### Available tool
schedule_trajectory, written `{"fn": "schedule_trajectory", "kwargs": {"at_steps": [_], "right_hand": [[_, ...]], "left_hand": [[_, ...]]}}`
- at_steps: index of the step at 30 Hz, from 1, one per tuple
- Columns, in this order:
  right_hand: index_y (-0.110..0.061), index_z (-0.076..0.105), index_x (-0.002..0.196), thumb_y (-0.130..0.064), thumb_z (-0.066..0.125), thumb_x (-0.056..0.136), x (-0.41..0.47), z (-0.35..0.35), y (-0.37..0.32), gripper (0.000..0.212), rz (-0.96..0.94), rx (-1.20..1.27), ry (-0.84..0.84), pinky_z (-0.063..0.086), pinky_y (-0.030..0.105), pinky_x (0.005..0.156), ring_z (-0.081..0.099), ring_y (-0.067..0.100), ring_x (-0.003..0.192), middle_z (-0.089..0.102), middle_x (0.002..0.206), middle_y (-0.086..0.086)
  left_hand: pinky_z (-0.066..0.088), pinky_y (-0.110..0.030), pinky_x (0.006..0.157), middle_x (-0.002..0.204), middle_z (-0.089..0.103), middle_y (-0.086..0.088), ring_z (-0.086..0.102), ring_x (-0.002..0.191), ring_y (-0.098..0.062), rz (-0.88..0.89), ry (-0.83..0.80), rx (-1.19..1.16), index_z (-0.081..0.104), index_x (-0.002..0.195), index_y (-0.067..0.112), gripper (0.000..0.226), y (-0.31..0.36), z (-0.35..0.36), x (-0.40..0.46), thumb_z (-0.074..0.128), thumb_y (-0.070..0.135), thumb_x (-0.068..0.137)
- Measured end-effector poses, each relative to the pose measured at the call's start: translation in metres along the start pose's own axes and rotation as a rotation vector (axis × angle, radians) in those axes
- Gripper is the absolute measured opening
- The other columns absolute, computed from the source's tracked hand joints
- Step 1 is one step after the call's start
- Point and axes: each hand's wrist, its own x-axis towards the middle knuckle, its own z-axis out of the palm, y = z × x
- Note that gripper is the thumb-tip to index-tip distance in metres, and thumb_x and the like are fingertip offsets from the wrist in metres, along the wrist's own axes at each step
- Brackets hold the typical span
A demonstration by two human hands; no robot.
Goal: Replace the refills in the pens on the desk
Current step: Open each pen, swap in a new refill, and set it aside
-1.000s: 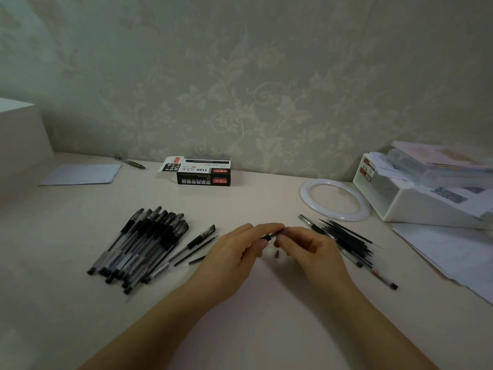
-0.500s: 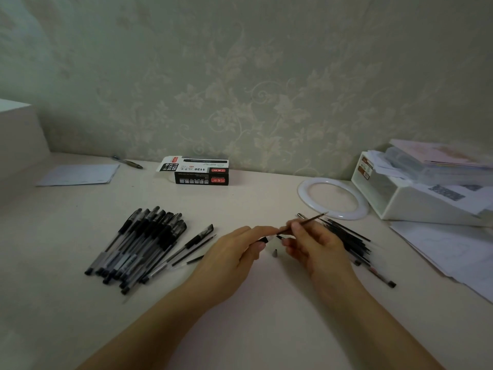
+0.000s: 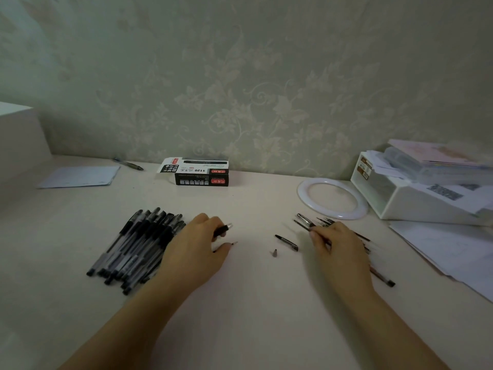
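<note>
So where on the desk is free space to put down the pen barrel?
Bare desk between the left hand and right hand, except a pen cap and tip cone. Also before the refill box. Crowded: pen pile, refills.

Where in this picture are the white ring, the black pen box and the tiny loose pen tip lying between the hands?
white ring (image 3: 358,201), head view, on its right-hand rim.
black pen box (image 3: 202,178), head view, on its front face.
loose pen tip (image 3: 274,252), head view, on the middle of the small cone.
</note>
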Motion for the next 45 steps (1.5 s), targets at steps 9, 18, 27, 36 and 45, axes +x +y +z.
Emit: {"fn": "schedule_trajectory", "kwargs": {"at_steps": [9, 18, 27, 36, 45], "right_hand": [[-0.015, 0.075, 0.104, -0.014, 0.064, 0.091, -0.001, -0.001, -0.001, 0.017, 0.055, -0.150, -0.078, 0.046, 0.042, 0.082, 0.055, 0.025, 0.088, 0.061, 0.091, 0.004], [-0.020, 0.075, 0.101, -0.020, 0.068, 0.090, -0.002, -0.002, -0.015, 0.013, -0.031, 0.129, 0.043, 0.043, 0.018, 0.078, 0.056, 0.007, 0.080, 0.063, 0.090, -0.011], [-0.021, 0.077, 0.086, -0.013, 0.070, 0.088, -0.011, 0.003, -0.045, 0.011, 0.065, 0.814, -0.312, 0.047, 0.010, 0.060, 0.066, 0.006, 0.063, 0.075, 0.076, -0.001], [-0.023, 0.068, 0.084, -0.025, 0.060, 0.095, -0.003, 0.003, -0.031, 0.014, 0.370, 0.995, -0.121, 0.049, 0.020, 0.060, 0.054, 0.008, 0.059, 0.072, 0.081, 0.002], [-0.012, 0.071, 0.090, -0.014, 0.059, 0.096, -0.009, 0.012, -0.040, 0.013, 0.279, 0.957, -0.323, 0.052, 0.017, 0.061, 0.064, 0.010, 0.062, 0.074, 0.077, 0.008]], "left_hand": [[0.039, -0.023, 0.064, 0.085, 0.040, 0.009, 0.047, 0.075, -0.011, -0.029, -0.072, 0.155, 0.058, 0.099, 0.018, 0.016, 0.000, 0.005, 0.000, 0.051, 0.033, 0.098], [0.038, -0.025, 0.059, 0.094, 0.048, 0.011, 0.050, 0.075, -0.011, 0.121, 0.061, 0.066, 0.050, 0.104, 0.021, 0.017, 0.024, 0.009, 0.000, 0.044, 0.036, 0.100], [0.046, -0.021, 0.066, 0.089, 0.057, 0.017, 0.049, 0.077, 0.007, 0.278, 0.116, -0.263, 0.056, 0.095, 0.027, 0.011, 0.034, 0.020, -0.004, 0.053, 0.038, 0.094], [0.048, -0.029, 0.064, 0.083, 0.057, 0.017, 0.051, 0.071, -0.003, 0.223, 0.050, -0.234, 0.055, 0.093, 0.033, 0.011, 0.022, 0.028, -0.002, 0.049, 0.042, 0.096], [0.037, -0.013, 0.061, 0.088, 0.059, 0.020, 0.053, 0.074, 0.002, 0.207, -0.017, -0.300, 0.056, 0.098, 0.037, 0.015, 0.022, 0.033, -0.002, 0.046, 0.048, 0.095]]}}
